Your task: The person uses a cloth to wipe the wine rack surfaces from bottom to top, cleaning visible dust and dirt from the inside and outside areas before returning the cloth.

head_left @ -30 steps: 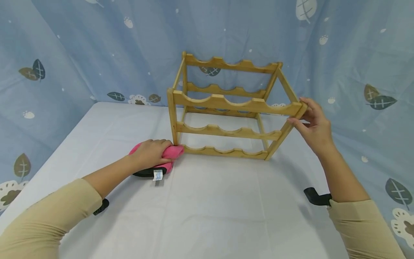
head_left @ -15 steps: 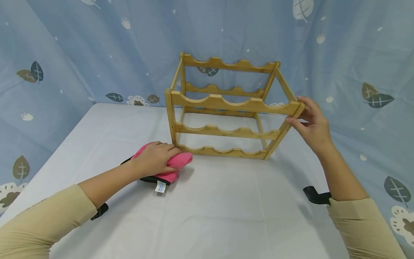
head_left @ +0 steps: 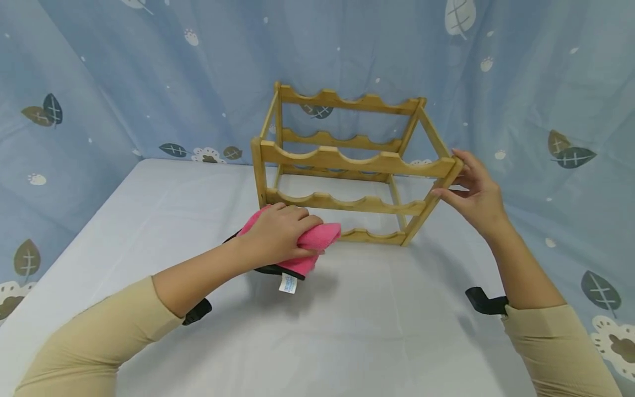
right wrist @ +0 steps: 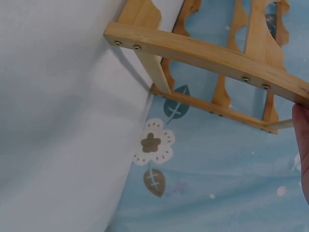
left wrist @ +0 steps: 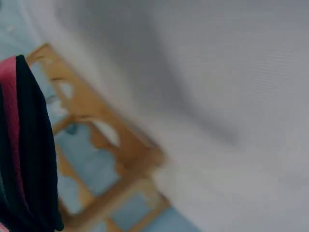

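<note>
A wooden bottle rack with scalloped rails stands on the white table towards the back. My left hand grips a folded pink cloth with black edging and a white tag, in front of the rack's lower left part, which it hides. In the left wrist view the cloth's dark edge shows at the left, with the rack behind it. My right hand pinches the rack's front right post near its top; in the right wrist view part of that hand appears at the post.
A blue curtain printed with leaves and flowers hangs behind and around the white-covered table. Black wrist mounts stick out from both forearms.
My left hand has moved right with the pink cloth, from the rack's front left foot to in front of its lower rail. My right hand stays on the post.
</note>
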`<state>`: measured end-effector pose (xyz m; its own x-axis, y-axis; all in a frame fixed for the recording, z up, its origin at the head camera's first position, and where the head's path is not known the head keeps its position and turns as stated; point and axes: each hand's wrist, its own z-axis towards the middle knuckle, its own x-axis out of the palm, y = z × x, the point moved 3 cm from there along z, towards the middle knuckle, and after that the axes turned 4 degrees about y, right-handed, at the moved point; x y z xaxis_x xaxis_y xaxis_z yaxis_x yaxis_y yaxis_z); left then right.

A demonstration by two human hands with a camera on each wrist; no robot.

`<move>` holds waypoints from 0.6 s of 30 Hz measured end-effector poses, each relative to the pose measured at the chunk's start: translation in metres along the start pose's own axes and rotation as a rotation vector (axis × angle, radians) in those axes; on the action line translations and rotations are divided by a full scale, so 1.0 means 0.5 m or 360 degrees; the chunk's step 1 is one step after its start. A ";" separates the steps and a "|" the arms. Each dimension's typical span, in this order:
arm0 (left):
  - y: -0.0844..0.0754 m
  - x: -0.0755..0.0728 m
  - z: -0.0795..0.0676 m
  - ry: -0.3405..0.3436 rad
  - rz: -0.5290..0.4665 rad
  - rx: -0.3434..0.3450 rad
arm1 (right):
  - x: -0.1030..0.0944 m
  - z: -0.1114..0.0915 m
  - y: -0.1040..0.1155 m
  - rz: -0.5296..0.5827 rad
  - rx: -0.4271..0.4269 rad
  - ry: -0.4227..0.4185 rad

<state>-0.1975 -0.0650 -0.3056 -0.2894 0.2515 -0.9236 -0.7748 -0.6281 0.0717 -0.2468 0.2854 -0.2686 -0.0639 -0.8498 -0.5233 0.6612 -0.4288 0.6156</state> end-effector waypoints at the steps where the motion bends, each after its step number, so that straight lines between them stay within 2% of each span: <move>1: -0.005 -0.007 0.012 -0.0079 0.0002 0.0019 | -0.001 0.000 0.000 0.0026 0.0001 0.0013; 5: -0.024 -0.037 0.060 -0.0378 0.0015 0.0088 | -0.004 -0.003 -0.001 0.0176 -0.0009 0.0067; 7: -0.034 -0.050 0.089 -0.0454 0.0019 0.0100 | -0.005 -0.004 -0.002 0.0265 -0.0019 0.0095; 9: -0.046 -0.062 0.120 -0.0479 0.0026 0.0094 | -0.006 -0.004 -0.002 0.0356 -0.0031 0.0119; 12: -0.067 -0.078 0.169 -0.0379 0.0013 0.0036 | -0.007 -0.003 -0.002 0.0479 -0.0034 0.0169; 18: -0.116 -0.096 0.258 0.0016 0.0002 -0.0179 | -0.013 -0.003 0.000 0.0697 -0.0016 0.0273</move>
<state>-0.2111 0.0542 -0.2168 -0.2840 0.2435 -0.9274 -0.7062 -0.7073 0.0305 -0.2453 0.2914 -0.2661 0.3465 -0.8867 -0.3060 0.6056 -0.0376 0.7949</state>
